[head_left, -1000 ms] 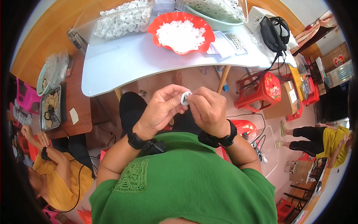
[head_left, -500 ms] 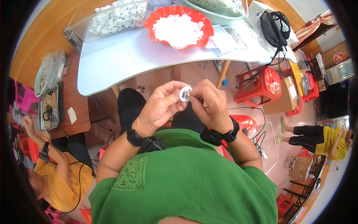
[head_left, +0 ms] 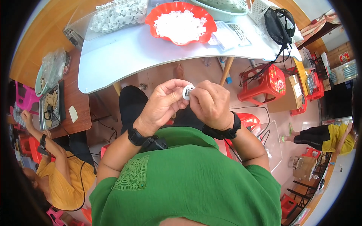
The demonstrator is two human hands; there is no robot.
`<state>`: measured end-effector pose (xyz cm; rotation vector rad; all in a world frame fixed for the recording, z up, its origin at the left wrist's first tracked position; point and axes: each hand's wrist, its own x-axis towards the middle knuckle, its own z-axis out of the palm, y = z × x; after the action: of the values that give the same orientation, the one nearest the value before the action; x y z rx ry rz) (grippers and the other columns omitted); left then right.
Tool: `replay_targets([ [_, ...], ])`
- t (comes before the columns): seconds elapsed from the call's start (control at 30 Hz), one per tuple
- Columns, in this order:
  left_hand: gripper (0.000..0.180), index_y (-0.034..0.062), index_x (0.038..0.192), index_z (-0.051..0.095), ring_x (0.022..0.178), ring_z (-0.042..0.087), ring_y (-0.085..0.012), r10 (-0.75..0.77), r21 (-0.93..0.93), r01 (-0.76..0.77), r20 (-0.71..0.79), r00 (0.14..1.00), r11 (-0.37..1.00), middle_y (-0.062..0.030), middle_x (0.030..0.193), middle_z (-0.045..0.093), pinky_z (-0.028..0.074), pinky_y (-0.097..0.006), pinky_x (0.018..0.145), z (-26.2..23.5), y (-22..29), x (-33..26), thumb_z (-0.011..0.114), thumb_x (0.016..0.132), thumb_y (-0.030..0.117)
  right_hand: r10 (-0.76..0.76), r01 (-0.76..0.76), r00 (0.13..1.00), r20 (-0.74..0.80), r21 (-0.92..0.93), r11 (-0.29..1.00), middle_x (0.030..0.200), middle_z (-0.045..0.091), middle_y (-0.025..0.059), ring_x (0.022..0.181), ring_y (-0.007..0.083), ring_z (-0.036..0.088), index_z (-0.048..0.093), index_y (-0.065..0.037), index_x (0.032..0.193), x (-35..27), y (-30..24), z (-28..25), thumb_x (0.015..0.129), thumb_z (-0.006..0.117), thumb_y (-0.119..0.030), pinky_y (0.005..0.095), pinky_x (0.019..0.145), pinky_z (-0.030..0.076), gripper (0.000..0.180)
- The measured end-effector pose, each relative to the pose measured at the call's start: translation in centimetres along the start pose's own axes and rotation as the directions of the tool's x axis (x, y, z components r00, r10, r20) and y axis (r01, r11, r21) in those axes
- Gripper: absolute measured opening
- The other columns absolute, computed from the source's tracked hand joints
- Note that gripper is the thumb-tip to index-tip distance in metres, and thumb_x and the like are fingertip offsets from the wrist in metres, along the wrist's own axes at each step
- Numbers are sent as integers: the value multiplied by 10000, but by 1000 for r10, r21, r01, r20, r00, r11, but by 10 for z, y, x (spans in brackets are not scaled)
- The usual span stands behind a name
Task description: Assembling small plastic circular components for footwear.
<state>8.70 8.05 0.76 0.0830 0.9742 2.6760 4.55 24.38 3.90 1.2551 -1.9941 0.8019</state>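
Note:
Between thumb and fingers of my left hand is a small round white plastic part, its face showing a dark slot. My right hand is closed in a pinch at the right edge of that part; whatever its fingertips hold is too small and hidden to make out. Both hands are over my lap, just short of the white table. On the table stand a red scalloped bowl of small white pieces and a clear bin of round white parts.
A pale green basin and a black mesh bag sit at the table's far right. Red stools and cables lie to the right. At left, a co-worker in a yellow top sits beside a brown table; another person stands far right.
My right hand has turned slightly, its knuckles now covering more of its fingertips. The round white part has tilted a little in my left hand, which stays nearly in place.

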Motion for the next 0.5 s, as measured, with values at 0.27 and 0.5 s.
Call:
replay_targets([
  [0.27,216,-11,1112,561,764,580,-91,17,54,-19,25,1000,998,-52,908,620,496,-218,697,-3,2,0,539,934,109,21,-21,998,51,-15,1000,677,529,80,523,227,532,521,-17,789,-2,-1,-3,634,655,49,326,448,410,216],
  [0.5,214,-21,1092,578,745,575,-95,11,157,-12,10,1000,988,-55,887,622,491,-220,672,-3,3,-2,563,920,105,36,-51,984,172,85,995,670,486,83,520,250,514,509,-30,783,2,4,-8,670,644,2,344,448,393,179],
])
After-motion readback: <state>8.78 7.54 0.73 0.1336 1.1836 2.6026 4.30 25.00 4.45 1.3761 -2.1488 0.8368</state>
